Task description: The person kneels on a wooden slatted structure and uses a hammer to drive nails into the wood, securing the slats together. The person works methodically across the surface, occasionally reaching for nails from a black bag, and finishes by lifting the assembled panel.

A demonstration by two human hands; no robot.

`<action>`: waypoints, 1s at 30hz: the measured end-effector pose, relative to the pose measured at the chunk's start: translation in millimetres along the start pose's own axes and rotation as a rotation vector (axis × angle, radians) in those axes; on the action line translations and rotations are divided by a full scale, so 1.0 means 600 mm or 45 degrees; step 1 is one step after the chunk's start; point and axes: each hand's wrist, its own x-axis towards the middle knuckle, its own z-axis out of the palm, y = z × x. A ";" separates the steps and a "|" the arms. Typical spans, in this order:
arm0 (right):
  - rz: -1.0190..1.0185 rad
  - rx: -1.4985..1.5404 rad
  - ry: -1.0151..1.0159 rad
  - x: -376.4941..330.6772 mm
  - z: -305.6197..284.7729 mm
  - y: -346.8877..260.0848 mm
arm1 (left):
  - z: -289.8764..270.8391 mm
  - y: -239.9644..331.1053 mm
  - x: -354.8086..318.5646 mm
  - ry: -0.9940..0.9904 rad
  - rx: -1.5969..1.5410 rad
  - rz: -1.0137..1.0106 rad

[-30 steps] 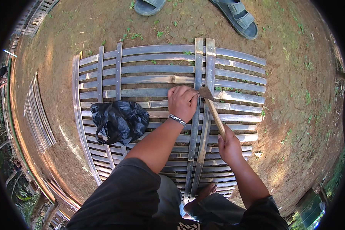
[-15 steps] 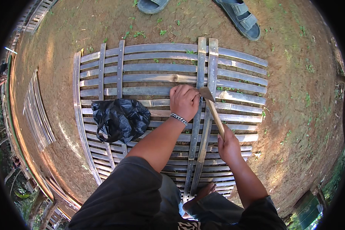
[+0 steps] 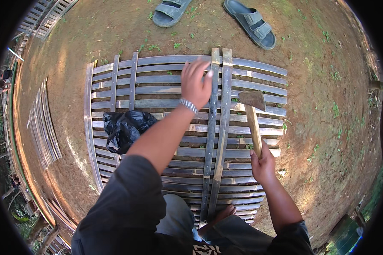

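A panel of grey bamboo slats [image 3: 157,80] lies flat on the dirt, crossed by two upright nailed battens [image 3: 217,127]. My left hand [image 3: 195,83] reaches out over the slats just left of those battens, fingers spread, holding nothing; a metal bracelet sits on its wrist. My right hand [image 3: 261,163] grips the wooden handle of a hammer [image 3: 253,114], its rusty head hovering over the slats to the right of the battens. My bare foot [image 3: 223,212] rests on the panel's near end.
A crumpled black plastic bag [image 3: 123,127] lies on the panel's left part. Two grey sandals [image 3: 251,23] sit on the ground beyond the far edge. Another bundle of slats [image 3: 42,123] lies at the left, with more wooden frames along the left rim.
My left hand has lifted off the batten and moved farther away, fingers now spread. The hammer has swung right, away from the battens, with its head raised.
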 end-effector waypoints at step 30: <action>-0.112 -0.306 -0.345 0.106 0.069 0.028 | 0.125 -0.089 0.077 -0.603 0.384 0.478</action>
